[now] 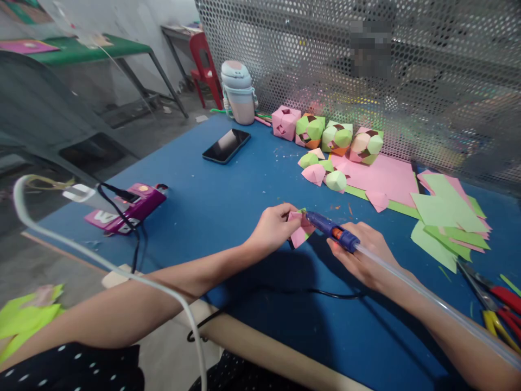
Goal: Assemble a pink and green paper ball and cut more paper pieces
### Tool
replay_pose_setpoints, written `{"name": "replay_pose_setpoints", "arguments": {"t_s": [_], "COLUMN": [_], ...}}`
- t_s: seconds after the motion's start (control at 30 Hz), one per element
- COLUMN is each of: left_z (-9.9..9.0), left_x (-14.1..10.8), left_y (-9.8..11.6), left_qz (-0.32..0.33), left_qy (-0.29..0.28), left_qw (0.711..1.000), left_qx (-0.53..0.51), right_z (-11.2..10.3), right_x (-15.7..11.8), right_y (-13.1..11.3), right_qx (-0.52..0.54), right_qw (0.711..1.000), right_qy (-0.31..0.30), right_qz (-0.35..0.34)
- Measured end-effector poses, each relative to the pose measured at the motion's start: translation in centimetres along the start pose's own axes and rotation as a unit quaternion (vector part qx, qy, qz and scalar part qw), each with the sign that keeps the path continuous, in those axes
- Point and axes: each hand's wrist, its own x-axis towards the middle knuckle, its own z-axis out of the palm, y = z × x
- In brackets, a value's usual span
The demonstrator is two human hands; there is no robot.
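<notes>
The left forearm comes in low from the left side, over the near edge of the blue counter (pixel 179 201), and rises toward the middle, its wrist nearly straight. The left hand (pixel 273 231) is turned with its back up and outward, the fingers curled and the thumb pressed toward them, so that it is closed in a pinch on a small folded pink paper piece (pixel 300 234). That piece sits just above the middle of the counter, with a bit of green showing at its top edge.

The right forearm slants in from the lower right corner. The right hand (pixel 368 252) is wrapped around a blue glue gun (pixel 334 229), knuckles outward, the gun lying across the thumb side and its nozzle pointing left, up against the paper piece's upper right edge. Whether the nozzle truly touches the paper is hard to tell from here, and the trigger finger is mostly hidden. A long clear glue stick (pixel 402 274) runs from the back of the gun along the right forearm.

Beyond the hands, loose folded petals (pixel 314 174) lie near a pink sheet (pixel 380 176), in front of a row of four paper cubes (pixel 310 130).
</notes>
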Motion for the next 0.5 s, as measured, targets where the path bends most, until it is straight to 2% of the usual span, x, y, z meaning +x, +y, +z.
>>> {"name": "replay_pose_setpoints", "arguments": {"t_s": [0.23,0.4,0.5], "left_z": [-0.2,-0.3,-0.3], "left_x": [0.3,0.4,0.2], "left_y": [-0.4,-0.3,0.0], "left_qz": [-0.033,-0.064,-0.070], "left_qy": [-0.004,-0.026,-0.032], "left_qw": [0.998,0.989,0.988], "left_qx": [-0.057,-0.128,-0.135], "right_z": [-0.4,-1.1,-1.2], "right_x": [0.1,0.1,0.2], "right_y": [-0.1,-0.4,-0.5], "right_qx": [-0.004,0.040,0.065], "right_qw": [0.998,0.991,0.986], "right_qy": [0.007,-0.021,-0.037], "right_qz": [0.055,0.123,0.151]}}
